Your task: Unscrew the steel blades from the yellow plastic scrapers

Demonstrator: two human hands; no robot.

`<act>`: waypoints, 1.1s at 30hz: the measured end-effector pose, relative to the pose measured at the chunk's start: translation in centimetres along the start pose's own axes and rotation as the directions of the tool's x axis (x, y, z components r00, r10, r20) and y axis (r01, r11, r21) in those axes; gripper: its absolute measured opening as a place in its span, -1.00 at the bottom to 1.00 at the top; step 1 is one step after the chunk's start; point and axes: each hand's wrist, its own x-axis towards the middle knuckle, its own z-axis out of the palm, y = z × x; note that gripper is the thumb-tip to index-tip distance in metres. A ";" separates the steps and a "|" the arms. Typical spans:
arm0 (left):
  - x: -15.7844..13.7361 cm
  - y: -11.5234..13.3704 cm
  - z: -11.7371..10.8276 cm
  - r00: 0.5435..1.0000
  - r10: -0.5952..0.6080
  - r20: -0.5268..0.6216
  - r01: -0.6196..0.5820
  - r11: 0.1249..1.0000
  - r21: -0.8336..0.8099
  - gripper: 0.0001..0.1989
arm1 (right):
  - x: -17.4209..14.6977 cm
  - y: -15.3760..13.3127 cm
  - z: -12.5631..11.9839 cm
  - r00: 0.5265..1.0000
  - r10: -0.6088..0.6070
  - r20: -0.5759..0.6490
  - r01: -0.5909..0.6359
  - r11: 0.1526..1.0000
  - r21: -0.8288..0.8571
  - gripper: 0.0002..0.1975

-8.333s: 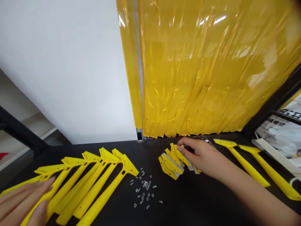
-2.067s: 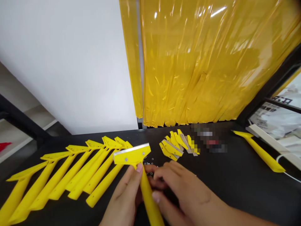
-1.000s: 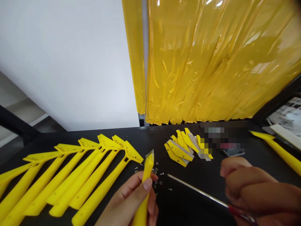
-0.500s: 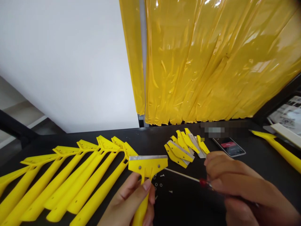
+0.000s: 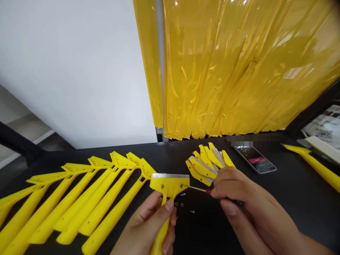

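Note:
In the head view, my left hand (image 5: 151, 225) is closed around the handle of a yellow scraper (image 5: 170, 185), thumb on top. The scraper's head points up, with a metal blade along its top edge and two screws in its face. My right hand (image 5: 244, 205) grips a screwdriver (image 5: 198, 188) with a red collar; most of its handle is hidden in the fingers. Its tip meets the right-hand screw on the scraper head. Several small screws (image 5: 192, 211) and nuts (image 5: 182, 204) lie on the black table behind and beside the scraper.
Several yellow scraper handles (image 5: 87, 198) lie in a row at left. A pile of yellow cover plates with blades (image 5: 204, 164) sits beyond my hands. To its right are a phone (image 5: 255, 159) and another yellow scraper (image 5: 316, 164). A yellow plastic curtain (image 5: 225, 71) hangs behind.
My right hand has moved left and brought the screwdriver tip onto the scraper's right screw. The scraper in my left hand has shifted only slightly.

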 end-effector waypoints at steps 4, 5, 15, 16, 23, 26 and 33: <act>-0.2 0.1 0.4 1.000 0.002 -0.014 -0.003 1.000 -0.008 -0.68 | -0.1 -0.6 -0.1 0.995 -0.039 0.097 0.041 0.999 -0.021 -0.72; -0.2 0.2 0.5 1.000 0.013 -0.011 -0.012 1.000 0.003 -0.68 | -0.1 -0.9 -0.1 0.992 -0.040 0.119 0.043 0.999 -0.024 -0.73; 0.0 0.4 0.6 0.999 0.038 -0.009 -0.037 0.998 0.054 -0.71 | 0.2 -2.1 0.0 0.975 -0.058 0.216 0.060 0.998 -0.001 -0.92; 0.0 0.4 0.6 0.999 0.044 -0.010 -0.043 0.998 0.048 -0.71 | 0.1 -2.0 0.1 0.978 -0.036 0.205 0.041 0.999 -0.016 -0.90; -0.5 0.5 0.7 0.998 0.055 -0.011 -0.055 0.998 0.007 -0.75 | -0.6 -0.6 0.6 0.989 0.148 0.019 -0.149 0.987 0.063 -0.78; -0.5 0.5 0.7 0.999 0.044 -0.013 -0.044 0.999 0.003 -0.75 | -0.9 0.1 1.0 0.963 0.266 -0.039 -0.261 0.959 0.111 -0.82; -0.5 0.4 0.6 0.999 0.047 -0.017 -0.047 0.999 0.001 -0.78 | -1.1 0.2 1.1 0.946 0.315 -0.079 -0.307 0.946 0.107 -0.83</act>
